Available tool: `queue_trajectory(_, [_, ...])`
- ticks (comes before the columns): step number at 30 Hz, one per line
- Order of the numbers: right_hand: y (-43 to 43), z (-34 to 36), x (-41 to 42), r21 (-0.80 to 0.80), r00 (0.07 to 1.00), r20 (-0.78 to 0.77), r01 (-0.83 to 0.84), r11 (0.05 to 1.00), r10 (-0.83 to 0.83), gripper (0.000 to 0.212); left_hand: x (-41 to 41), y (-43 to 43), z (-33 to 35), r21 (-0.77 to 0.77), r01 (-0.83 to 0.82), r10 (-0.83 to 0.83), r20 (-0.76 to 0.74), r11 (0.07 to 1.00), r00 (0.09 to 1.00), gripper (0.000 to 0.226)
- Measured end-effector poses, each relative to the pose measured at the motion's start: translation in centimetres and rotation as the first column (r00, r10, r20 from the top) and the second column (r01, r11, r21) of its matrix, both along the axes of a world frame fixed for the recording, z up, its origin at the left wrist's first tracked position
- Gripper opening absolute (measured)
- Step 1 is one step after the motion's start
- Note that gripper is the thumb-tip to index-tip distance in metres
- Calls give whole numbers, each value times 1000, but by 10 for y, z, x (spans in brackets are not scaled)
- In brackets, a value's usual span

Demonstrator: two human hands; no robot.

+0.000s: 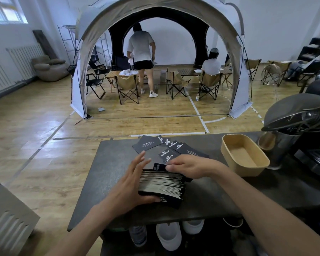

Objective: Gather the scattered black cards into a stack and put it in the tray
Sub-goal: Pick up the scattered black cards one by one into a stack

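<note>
Black cards (161, 183) sit in a thick, slanted stack left of the tray (248, 171). Your left hand (129, 182) presses flat-fingered on its side and your right hand (188, 166) curls over its top. Squeeze unevenly and the thin, slick edges could fan out. Loose cards (148, 145) lie beyond, left of that smooth tan oblong tray.

stack (162, 183) on counter (103, 174) | loose cards (166, 147) behind | tray (245, 156) right
</note>
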State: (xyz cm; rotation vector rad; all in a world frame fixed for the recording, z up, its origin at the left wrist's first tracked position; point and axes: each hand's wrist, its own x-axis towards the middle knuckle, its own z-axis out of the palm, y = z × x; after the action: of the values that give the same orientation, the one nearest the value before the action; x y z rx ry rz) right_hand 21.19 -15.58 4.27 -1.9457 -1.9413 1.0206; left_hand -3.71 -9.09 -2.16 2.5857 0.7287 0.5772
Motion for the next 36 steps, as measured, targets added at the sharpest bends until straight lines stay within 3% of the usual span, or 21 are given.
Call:
queue_trajectory(2, [-3,-4,-1,52,992,-93,95,994,-90,30,-2,-2,1,-52,-19,17,-27,998,999,115])
queue_trajectory(6, [-10,-15,14,162,933,-64,359,919,-354,14,-2,-3,2,-82,-28,24,-45,996,999,111])
queue_trajectory(10, [-5,-35,-12,152,913,-70,407,901,-401,20,2,-1,-1,-16,0,-2,-86,1000,996,96])
queue_trajectory(13, [6,-36,-9,282,855,-149,518,808,-496,20,5,-3,-1,57,-14,19,-87,998,996,83])
queue_trajectory(15, [10,-31,10,379,821,17,523,764,-571,21,6,-4,0,107,-41,49,-72,993,996,81])
queue_trajectory(17, [9,-27,21,323,808,268,437,839,-524,27,8,-5,-1,140,-64,73,-60,988,996,79])
queue_trajectory(20, [12,-31,18,223,816,393,363,905,-424,28,12,-3,-3,152,-102,102,9,983,995,76])
queue_trajectory(27, [26,-35,33,124,878,215,410,904,-428,48,9,7,3,88,5,4,-99,996,995,80])
queue_trajectory(36, [31,-29,37,120,882,68,456,882,-466,29,6,2,3,110,-8,22,-129,994,991,78])
